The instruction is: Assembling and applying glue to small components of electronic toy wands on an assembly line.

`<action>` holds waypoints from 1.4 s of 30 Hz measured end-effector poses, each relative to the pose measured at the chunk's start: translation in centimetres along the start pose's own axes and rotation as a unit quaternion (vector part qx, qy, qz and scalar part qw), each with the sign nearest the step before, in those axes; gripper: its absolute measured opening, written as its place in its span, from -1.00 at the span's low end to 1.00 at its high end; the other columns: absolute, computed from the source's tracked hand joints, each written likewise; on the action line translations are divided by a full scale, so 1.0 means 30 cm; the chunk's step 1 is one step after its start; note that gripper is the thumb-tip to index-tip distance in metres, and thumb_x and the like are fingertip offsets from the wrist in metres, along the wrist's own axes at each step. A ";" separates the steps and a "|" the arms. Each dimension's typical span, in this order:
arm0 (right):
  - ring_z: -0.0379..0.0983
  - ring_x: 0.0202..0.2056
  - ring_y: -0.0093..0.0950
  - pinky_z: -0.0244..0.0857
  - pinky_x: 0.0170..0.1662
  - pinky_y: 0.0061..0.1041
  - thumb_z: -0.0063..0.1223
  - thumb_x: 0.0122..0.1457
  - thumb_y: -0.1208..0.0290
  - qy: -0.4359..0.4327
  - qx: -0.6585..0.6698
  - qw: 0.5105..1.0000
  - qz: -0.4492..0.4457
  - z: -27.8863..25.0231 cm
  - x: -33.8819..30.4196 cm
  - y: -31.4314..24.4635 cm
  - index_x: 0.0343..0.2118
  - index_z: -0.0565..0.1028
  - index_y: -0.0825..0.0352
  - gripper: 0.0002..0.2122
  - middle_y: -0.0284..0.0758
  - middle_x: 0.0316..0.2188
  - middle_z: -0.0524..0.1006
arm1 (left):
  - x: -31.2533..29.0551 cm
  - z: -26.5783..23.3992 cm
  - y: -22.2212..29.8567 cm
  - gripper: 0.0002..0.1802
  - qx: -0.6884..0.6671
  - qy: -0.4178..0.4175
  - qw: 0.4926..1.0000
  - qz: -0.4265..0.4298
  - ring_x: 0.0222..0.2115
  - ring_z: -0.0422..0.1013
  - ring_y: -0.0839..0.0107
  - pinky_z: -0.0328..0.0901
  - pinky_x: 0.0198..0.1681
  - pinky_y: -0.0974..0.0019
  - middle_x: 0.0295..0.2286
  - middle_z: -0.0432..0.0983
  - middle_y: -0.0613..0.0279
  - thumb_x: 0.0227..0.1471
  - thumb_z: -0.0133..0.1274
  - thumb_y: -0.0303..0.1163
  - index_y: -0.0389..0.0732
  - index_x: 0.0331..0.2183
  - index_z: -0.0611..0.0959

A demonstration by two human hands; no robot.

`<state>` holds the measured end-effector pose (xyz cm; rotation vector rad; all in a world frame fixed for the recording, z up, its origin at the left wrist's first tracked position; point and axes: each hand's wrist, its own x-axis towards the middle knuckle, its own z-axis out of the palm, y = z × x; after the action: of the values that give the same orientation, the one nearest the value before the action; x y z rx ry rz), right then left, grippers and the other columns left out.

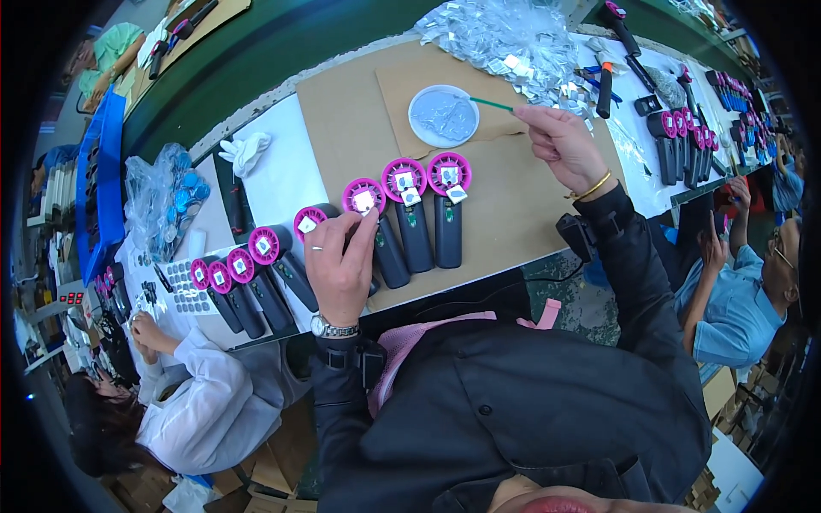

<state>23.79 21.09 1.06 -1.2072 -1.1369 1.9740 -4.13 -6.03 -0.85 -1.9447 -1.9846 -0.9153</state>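
Observation:
My right hand (564, 145) is closed around a thin green stick (492, 104). The stick's far tip is at the rim of a round white dish (445, 141) holding translucent grey paste. My left hand (340, 269) reaches over a handheld device with a pink ring head (350, 190), fingers bent and fingertips pinched at a small white square (365, 202) on its hub. To its right lie two similar devices with black handles (416, 241) (448, 239), white squares on their heads. Another pink ring head (307, 224) sits left of my fingers, its handle partly hidden by my hand.
Brown cardboard (338, 111) covers the bench under the dish. A heap of small silvery pieces in clear plastic (505, 51) lies at the back. More devices (242, 267) line the left side, near a white glove (245, 154). Co-workers sit left in a white shirt (205, 402) and right in blue (727, 316).

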 end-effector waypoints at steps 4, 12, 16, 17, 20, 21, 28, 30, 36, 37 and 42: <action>0.08 -0.55 -0.78 -0.11 -0.52 -0.66 0.25 0.44 0.45 -0.053 0.050 0.997 -0.019 0.058 -0.047 -0.066 -0.05 0.72 0.40 -0.84 -0.62 -0.53 0.32 | -0.006 -0.001 -0.002 -0.65 -0.003 0.009 1.000 -0.005 -0.16 0.55 0.15 0.40 -0.06 0.06 -0.20 0.64 0.18 0.02 0.38 -0.58 -0.21 -0.08 0.82; 0.31 -0.53 -0.62 0.09 -0.50 -0.54 0.30 0.30 0.54 -0.103 -0.364 0.749 -0.544 0.274 -0.240 0.021 -0.08 0.75 0.45 -0.81 -0.48 -0.50 0.41 | -0.023 0.000 -0.001 -0.65 -0.013 0.024 1.000 -0.014 -0.21 0.55 0.18 0.40 -0.10 0.08 -0.24 0.64 0.21 -0.02 0.38 -0.57 -0.20 -0.11 0.81; 0.40 -0.51 -0.54 0.22 -0.51 -0.46 0.36 0.11 0.57 -0.154 -0.482 0.533 -0.678 0.334 -0.251 0.071 -0.08 0.75 0.44 -0.72 -0.42 -0.49 0.38 | -0.035 0.005 -0.008 -0.65 -0.019 0.033 0.999 -0.013 -0.23 0.55 0.21 0.38 -0.14 0.10 -0.26 0.64 0.24 -0.03 0.37 -0.56 -0.18 -0.12 0.81; 0.40 -0.51 -0.54 0.22 -0.51 -0.46 0.36 0.11 0.57 -0.157 -0.481 0.532 -0.678 0.349 -0.248 0.079 -0.08 0.75 0.44 -0.72 -0.42 -0.49 0.38 | -0.036 0.008 -0.009 -0.65 -0.022 0.036 0.999 -0.011 -0.23 0.55 0.21 0.37 -0.15 0.10 -0.26 0.64 0.24 -0.03 0.37 -0.56 -0.17 -0.12 0.81; 0.41 -0.49 -0.51 0.26 -0.53 -0.41 0.37 -0.02 0.57 -0.177 -0.514 0.511 -0.666 0.388 -0.238 0.101 -0.11 0.74 0.44 -0.67 -0.42 -0.47 0.34 | -0.030 0.007 -0.009 -0.67 -0.027 0.047 0.998 -0.010 -0.27 0.55 0.21 0.34 -0.18 0.11 -0.29 0.64 0.24 -0.03 0.41 -0.57 -0.20 -0.15 0.81; 0.41 -0.49 -0.51 0.26 -0.53 -0.41 0.37 -0.02 0.57 -0.179 -0.514 0.510 -0.666 0.396 -0.234 0.104 -0.11 0.74 0.44 -0.67 -0.42 -0.47 0.34 | -0.029 0.006 -0.009 -0.68 -0.030 0.053 0.998 -0.008 -0.28 0.55 0.21 0.33 -0.19 0.12 -0.31 0.64 0.23 -0.03 0.43 -0.58 -0.21 -0.16 0.82; 0.39 -0.45 -0.52 0.25 -0.52 -0.43 0.37 -0.02 0.58 -0.181 -0.541 0.481 -0.666 0.430 -0.206 0.129 -0.09 0.72 0.44 -0.64 -0.41 -0.44 0.29 | -0.036 0.014 -0.020 -0.66 -0.035 0.063 0.997 -0.008 -0.26 0.54 0.22 0.34 -0.19 0.11 -0.30 0.63 0.26 -0.04 0.40 -0.55 -0.19 -0.15 0.81; 0.39 -0.45 -0.51 0.25 -0.52 -0.43 0.37 -0.02 0.58 -0.186 -0.544 0.478 -0.664 0.432 -0.209 0.131 -0.09 0.72 0.43 -0.65 -0.41 -0.44 0.29 | -0.040 0.015 -0.023 -0.66 -0.034 0.063 0.997 -0.008 -0.25 0.54 0.23 0.35 -0.19 0.11 -0.29 0.62 0.27 -0.05 0.38 -0.54 -0.18 -0.14 0.81; 0.53 -0.30 -0.46 0.44 -0.36 -0.39 0.33 0.04 0.50 -0.227 -0.593 0.468 -0.615 0.403 -0.232 0.121 -0.08 0.68 0.45 -0.65 -0.38 -0.27 0.51 | -0.036 0.011 -0.023 -0.67 -0.044 0.064 0.997 -0.010 -0.27 0.55 0.21 0.34 -0.19 0.12 -0.30 0.63 0.25 -0.04 0.42 -0.57 -0.19 -0.16 0.81; 0.53 -0.30 -0.46 0.44 -0.36 -0.39 0.33 0.04 0.50 -0.226 -0.593 0.468 -0.615 0.406 -0.232 0.114 -0.08 0.68 0.45 -0.65 -0.38 -0.27 0.51 | -0.035 0.009 -0.022 -0.68 -0.046 0.063 0.997 -0.011 -0.28 0.55 0.20 0.34 -0.19 0.13 -0.31 0.64 0.24 -0.04 0.43 -0.58 -0.20 -0.17 0.81; 0.43 -0.46 -0.45 0.25 -0.50 -0.39 0.41 -0.07 0.61 -0.205 -0.522 0.534 -0.633 0.407 -0.220 0.094 -0.08 0.73 0.41 -0.61 -0.39 -0.47 0.35 | -0.035 0.000 -0.024 -0.68 -0.038 0.052 0.998 -0.011 -0.27 0.55 0.21 0.33 -0.18 0.12 -0.30 0.64 0.25 -0.04 0.43 -0.58 -0.20 -0.17 0.81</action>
<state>15.66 9.96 4.29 0.0902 -2.5349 0.2332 -4.70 -6.85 -1.65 -1.8762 -1.9446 -1.0898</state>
